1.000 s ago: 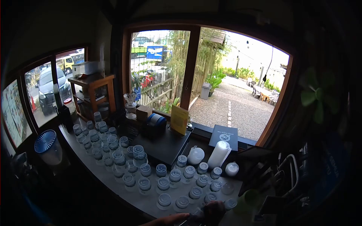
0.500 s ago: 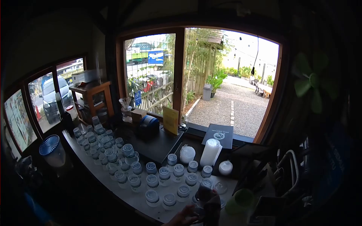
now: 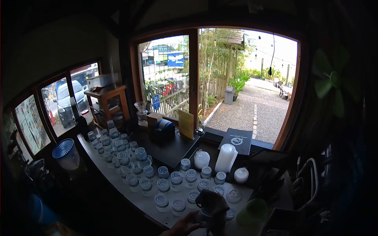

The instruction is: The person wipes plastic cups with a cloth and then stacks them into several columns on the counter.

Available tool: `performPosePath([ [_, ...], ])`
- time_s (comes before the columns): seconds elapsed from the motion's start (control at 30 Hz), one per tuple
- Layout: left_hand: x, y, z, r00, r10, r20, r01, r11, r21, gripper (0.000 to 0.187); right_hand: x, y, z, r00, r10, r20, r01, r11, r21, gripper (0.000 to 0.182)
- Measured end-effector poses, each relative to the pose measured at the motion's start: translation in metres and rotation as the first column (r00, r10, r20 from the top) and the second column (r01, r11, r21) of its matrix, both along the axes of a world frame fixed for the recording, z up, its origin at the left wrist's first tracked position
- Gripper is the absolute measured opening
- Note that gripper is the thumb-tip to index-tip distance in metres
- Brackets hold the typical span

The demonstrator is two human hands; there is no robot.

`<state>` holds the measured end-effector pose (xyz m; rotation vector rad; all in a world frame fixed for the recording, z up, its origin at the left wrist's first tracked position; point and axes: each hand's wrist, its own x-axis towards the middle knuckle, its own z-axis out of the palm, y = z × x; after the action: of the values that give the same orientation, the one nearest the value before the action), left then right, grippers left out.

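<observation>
At the bottom of the head view, my left hand (image 3: 184, 227) has its fingers curled against a dim, greyish, rounded thing too dark to name. A black, cloth-like shape (image 3: 212, 202) covers the top of it and stands in front of the cups. My right hand cannot be made out in the dark around that shape. Just beyond, several clear cups (image 3: 161, 201) rest upside down on the grey counter (image 3: 130, 196). A clear dome-shaped lid (image 3: 234, 196) lies to the right of the black shape, beside a green rounded object (image 3: 254, 210).
More overturned cups (image 3: 123, 158) stretch along the counter to the left, some stacked. Behind are a tall white stack (image 3: 226, 158), a round white object (image 3: 202, 159), a dark menu-like board (image 3: 236, 141) and a yellow card (image 3: 186, 124). A green fan (image 3: 334, 79) hangs at right.
The view has swung slightly left, so the scene sits further right. The black shape has come up higher and now covers more of the nearest cups. My left hand stays against the thing below it.
</observation>
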<state>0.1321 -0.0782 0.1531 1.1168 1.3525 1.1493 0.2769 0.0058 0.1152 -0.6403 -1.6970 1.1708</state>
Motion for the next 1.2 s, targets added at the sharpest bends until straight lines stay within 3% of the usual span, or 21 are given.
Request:
performPosePath([
  [0.03,0.002,0.000,-0.016,0.967,-0.030,0.252,0.025,0.999,0.023,0.072,0.004,0.002,0.000,1.000,-0.015,-0.002,0.015,1.000,-0.016,0.028],
  [0.13,-0.001,0.006,-0.006,0.975,0.118,0.188,-0.154,0.970,0.187,0.073,0.015,0.005,0.001,0.998,-0.062,-0.003,0.062,0.997,-0.041,0.026],
  [0.17,-0.002,0.016,-0.007,0.954,0.255,-0.159,-0.157,0.874,0.459,0.073,0.018,0.005,-0.001,0.997,-0.079,0.000,0.079,0.996,-0.048,0.026],
  [0.2,-0.006,0.024,-0.007,0.801,0.475,-0.365,-0.023,0.633,0.774,0.072,0.020,0.006,-0.001,0.996,-0.093,0.000,0.093,0.994,-0.053,0.025],
  [0.23,-0.012,0.030,-0.006,0.564,0.716,-0.412,0.236,0.338,0.911,0.072,0.022,0.007,-0.002,0.994,-0.106,0.001,0.106,0.993,-0.061,0.025],
  [0.33,-0.022,0.032,-0.076,0.863,0.177,-0.473,0.079,0.878,0.473,0.071,0.024,0.010,-0.004,0.990,-0.144,0.001,0.144,0.987,-0.067,0.024],
  [0.37,-0.016,0.022,-0.053,0.731,0.231,-0.641,0.190,0.834,0.517,0.068,0.024,0.009,-0.005,0.988,-0.155,0.001,0.154,0.986,-0.068,0.023],
  [0.4,-0.005,0.015,-0.026,0.948,-0.020,-0.317,0.132,0.933,0.336,0.067,0.024,0.009,-0.005,0.987,-0.163,0.001,0.162,0.984,-0.071,0.023],
  [0.43,0.004,0.013,-0.006,0.977,-0.178,0.121,0.161,0.978,0.132,0.065,0.025,0.009,-0.006,0.986,-0.165,0.000,0.165,0.984,-0.068,0.022],
  [0.47,0.004,0.011,0.000,0.946,-0.199,0.255,0.174,0.978,0.115,0.065,0.024,0.008,-0.006,0.985,-0.171,0.001,0.171,0.983,-0.067,0.022],
  [0.57,-0.017,0.020,-0.007,0.950,-0.030,-0.310,0.132,0.940,0.315,0.075,0.020,0.006,-0.006,0.982,-0.188,0.006,0.188,0.979,-0.080,0.021],
  [0.6,-0.016,0.022,-0.003,0.928,0.175,-0.329,-0.024,0.908,0.417,0.075,0.018,0.004,-0.005,0.981,-0.193,0.005,0.192,0.978,-0.086,0.020],
  [0.63,-0.020,0.032,-0.015,0.959,0.229,-0.166,-0.141,0.896,0.422,0.074,0.017,0.003,-0.005,0.980,-0.199,0.008,0.199,0.976,-0.091,0.020],
  [0.7,-0.023,0.037,-0.008,0.981,0.192,-0.007,-0.168,0.871,0.461,0.072,0.012,0.002,-0.005,0.977,-0.213,0.010,0.213,0.972,-0.096,0.020],
  [0.77,-0.025,0.030,0.010,0.956,0.114,-0.271,0.013,0.904,0.427,0.070,0.008,0.000,-0.005,0.974,-0.227,0.011,0.227,0.969,-0.100,0.019],
  [0.83,-0.029,0.027,0.011,0.973,-0.210,-0.099,0.224,0.959,0.173,0.067,0.002,-0.002,-0.004,0.971,-0.238,0.008,0.238,0.965,-0.112,0.019],
  [0.9,-0.035,0.033,-0.003,0.921,-0.388,-0.001,0.384,0.911,0.149,0.068,-0.004,-0.005,-0.001,0.967,-0.253,0.019,0.253,0.959,-0.130,0.019],
  [1.0,-0.057,0.035,0.016,0.913,-0.311,-0.263,0.368,0.907,0.205,0.069,-0.016,-0.007,0.003,0.963,-0.267,0.018,0.267,0.953,-0.145,0.018],
  [1.1,-0.059,0.044,-0.004,0.990,-0.130,0.049,0.113,0.959,0.260,0.068,-0.027,-0.008,0.002,0.960,-0.280,0.015,0.279,0.948,-0.156,0.019],
  [1.13,-0.063,0.043,-0.007,0.993,-0.119,0.002,0.113,0.948,0.298,0.066,-0.030,-0.009,0.001,0.958,-0.287,0.015,0.285,0.945,-0.159,0.019],
  [1.2,-0.070,0.040,-0.008,0.955,-0.291,0.063,0.270,0.936,0.227,0.065,-0.038,-0.010,0.002,0.954,-0.299,0.013,0.297,0.940,-0.169,0.019],
])
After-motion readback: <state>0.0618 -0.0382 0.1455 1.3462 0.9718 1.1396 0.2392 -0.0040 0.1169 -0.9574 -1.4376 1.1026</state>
